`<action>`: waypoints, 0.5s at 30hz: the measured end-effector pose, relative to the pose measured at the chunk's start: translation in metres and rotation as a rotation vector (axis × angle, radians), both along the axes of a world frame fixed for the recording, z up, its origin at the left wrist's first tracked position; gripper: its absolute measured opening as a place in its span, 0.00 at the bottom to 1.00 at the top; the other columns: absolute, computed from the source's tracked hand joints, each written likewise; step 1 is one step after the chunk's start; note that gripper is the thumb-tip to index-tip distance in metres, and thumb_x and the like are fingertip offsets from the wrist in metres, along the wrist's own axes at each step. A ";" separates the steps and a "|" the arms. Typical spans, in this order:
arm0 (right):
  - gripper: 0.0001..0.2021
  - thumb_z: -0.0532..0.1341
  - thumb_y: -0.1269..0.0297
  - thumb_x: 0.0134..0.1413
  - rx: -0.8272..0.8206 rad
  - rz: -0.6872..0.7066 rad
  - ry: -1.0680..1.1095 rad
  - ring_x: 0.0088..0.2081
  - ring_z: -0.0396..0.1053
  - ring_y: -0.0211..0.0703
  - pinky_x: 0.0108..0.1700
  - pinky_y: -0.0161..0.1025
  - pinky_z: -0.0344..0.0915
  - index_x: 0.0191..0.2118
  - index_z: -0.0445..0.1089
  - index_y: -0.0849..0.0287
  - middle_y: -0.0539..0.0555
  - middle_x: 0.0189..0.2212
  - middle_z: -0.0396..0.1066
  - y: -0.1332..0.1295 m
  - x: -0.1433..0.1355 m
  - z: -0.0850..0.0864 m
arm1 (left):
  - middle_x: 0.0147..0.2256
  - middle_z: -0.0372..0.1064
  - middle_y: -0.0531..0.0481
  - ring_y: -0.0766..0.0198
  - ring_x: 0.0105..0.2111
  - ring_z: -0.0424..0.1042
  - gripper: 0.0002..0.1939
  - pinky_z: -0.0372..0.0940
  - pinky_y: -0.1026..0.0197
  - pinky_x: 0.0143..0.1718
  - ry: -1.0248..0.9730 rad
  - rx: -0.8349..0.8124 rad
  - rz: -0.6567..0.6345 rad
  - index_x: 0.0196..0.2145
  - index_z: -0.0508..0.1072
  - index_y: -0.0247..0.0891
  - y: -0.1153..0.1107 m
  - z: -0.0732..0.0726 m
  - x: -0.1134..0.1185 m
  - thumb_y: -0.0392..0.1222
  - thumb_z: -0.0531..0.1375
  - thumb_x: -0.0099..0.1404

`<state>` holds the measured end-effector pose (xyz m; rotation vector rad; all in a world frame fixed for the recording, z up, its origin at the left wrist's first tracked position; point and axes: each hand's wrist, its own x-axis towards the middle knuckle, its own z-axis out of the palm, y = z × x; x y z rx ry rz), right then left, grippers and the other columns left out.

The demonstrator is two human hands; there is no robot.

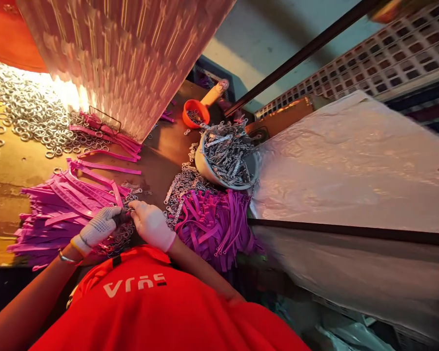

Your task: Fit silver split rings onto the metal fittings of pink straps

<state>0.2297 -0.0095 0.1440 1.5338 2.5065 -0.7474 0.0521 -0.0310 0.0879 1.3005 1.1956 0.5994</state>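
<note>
My left hand [99, 230], in a white glove with dark dots and dirty fingertips, is closed at the end of a purple strap [116, 193]. Meeting it from the right, my right hand [152, 225] wears a plain white glove and has its fingers pinched together; what lies between them is too small to make out. Under and around both hands are small metal links [125, 235]. To the left spreads a thick pile of purple straps [54, 209]. Beside my right hand lies another heap of purple straps [219, 224], with metal ends on some.
Loose metal rings [32, 107] cover the table's far left. A pale bowl [208, 168] overflows with metal chain pieces, and more metal pieces [185, 183] lie beside it. Behind is an orange cup [195, 114]. A plastic-covered surface [336, 165] stands at right, a ribbed translucent sheet [131, 53] at upper left.
</note>
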 end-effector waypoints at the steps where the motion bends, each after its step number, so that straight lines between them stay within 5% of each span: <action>1: 0.18 0.53 0.61 0.69 -0.041 0.001 0.000 0.46 0.75 0.47 0.46 0.39 0.65 0.61 0.63 0.56 0.57 0.49 0.76 0.001 0.000 0.003 | 0.28 0.76 0.48 0.56 0.29 0.70 0.10 0.65 0.58 0.34 -0.018 -0.003 0.020 0.28 0.77 0.38 -0.002 -0.001 -0.001 0.37 0.55 0.54; 7: 0.22 0.60 0.54 0.61 -0.273 0.125 -0.041 0.43 0.77 0.51 0.39 0.38 0.66 0.58 0.64 0.53 0.55 0.44 0.79 0.013 0.002 0.012 | 0.30 0.78 0.45 0.54 0.29 0.72 0.11 0.64 0.58 0.34 0.069 0.053 0.024 0.29 0.79 0.38 -0.013 0.002 -0.009 0.36 0.55 0.53; 15: 0.18 0.54 0.52 0.66 -0.051 0.169 -0.148 0.36 0.78 0.56 0.33 0.42 0.68 0.48 0.67 0.64 0.62 0.34 0.77 -0.019 -0.009 -0.018 | 0.24 0.74 0.49 0.58 0.26 0.67 0.09 0.58 0.60 0.29 0.066 0.008 0.001 0.23 0.75 0.38 -0.018 -0.001 -0.011 0.40 0.57 0.56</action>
